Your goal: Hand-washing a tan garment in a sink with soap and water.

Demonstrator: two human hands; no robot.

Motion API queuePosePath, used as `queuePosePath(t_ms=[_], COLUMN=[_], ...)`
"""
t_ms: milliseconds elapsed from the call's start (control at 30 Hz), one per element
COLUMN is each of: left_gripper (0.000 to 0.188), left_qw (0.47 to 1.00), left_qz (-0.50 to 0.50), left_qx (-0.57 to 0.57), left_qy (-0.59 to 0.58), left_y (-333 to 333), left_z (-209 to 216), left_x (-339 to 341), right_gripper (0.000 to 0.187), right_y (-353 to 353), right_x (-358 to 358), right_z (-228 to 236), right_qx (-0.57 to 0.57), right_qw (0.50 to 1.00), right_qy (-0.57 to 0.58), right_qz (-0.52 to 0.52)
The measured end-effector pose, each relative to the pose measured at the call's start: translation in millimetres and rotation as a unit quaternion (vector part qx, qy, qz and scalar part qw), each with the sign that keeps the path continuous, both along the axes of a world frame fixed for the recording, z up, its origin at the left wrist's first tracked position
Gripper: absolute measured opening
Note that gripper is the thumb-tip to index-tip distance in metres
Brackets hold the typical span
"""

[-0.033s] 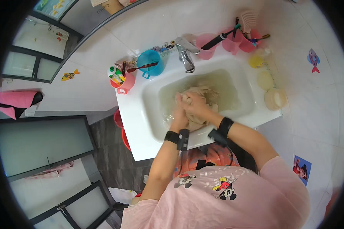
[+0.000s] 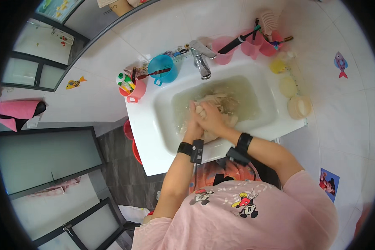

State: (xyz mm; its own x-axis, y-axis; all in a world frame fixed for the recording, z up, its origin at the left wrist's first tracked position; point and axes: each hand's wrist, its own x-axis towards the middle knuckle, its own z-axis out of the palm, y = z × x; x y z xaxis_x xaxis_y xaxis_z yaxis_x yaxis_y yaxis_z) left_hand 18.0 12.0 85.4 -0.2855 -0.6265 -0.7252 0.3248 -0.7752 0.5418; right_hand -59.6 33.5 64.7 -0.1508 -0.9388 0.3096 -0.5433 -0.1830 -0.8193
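Both my hands are together over the white sink (image 2: 164, 137), closed on a wet beige cloth (image 2: 218, 100). My left hand (image 2: 193, 125) presses against the cloth from the left, its fingers pointing toward the tap. Across from it, my right hand (image 2: 212, 120) grips a bunched fold of the same cloth. The rest of the cloth spreads into the cloudy, greenish water (image 2: 249, 98) and also hangs below my right hand. Some of my fingertips are hidden between the hands and the folds. A black band with a small box is strapped round each wrist.
Behind the basin stands a chrome tap (image 2: 201, 62). A blue cup (image 2: 160, 66) holding a toothbrush and a pink cup (image 2: 134, 92) of tubes sit at the left rim. Several pink cups (image 2: 223, 46) stand back right; a yellowish jar (image 2: 299, 107) rests on the right rim.
My hands have shifted slightly against each other, and the folds of the cloth lie a little differently in the water. Both hands keep their hold.
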Motion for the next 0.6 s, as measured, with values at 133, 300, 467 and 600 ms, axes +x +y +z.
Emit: queuePosePath(t_ms=[133, 300, 467, 600], left_gripper=[0.042, 0.04, 0.042, 0.039], left_qw=[0.993, 0.993, 0.993, 0.996], left_qz=[0.042, 0.049, 0.063, 0.071], left_qx=[-0.047, -0.052, -0.013, 0.017], left_qy=[0.096, 0.095, 0.097, 0.041], left_y=[3.3, 6.7, -2.6, 1.7], left_z=[-63.7, -58.8, -19.7, -3.9], left_x=[8.6, 3.4, 9.8, -11.8], right_gripper=[0.035, 0.034, 0.039, 0.037], right_y=[-22.3, -16.2, 6.7, -41.0], right_x=[-10.7, -10.3, 6.4, -31.4], right_z=[4.9, 5.0, 29.2, 5.2], right_qx=[0.121, 0.171, -0.046, 0.294], right_qw=[0.992, 0.977, 0.996, 0.952], right_qy=[0.005, -0.119, 0.064, -0.088], right_qz=[-0.026, -0.043, -0.041, 0.007])
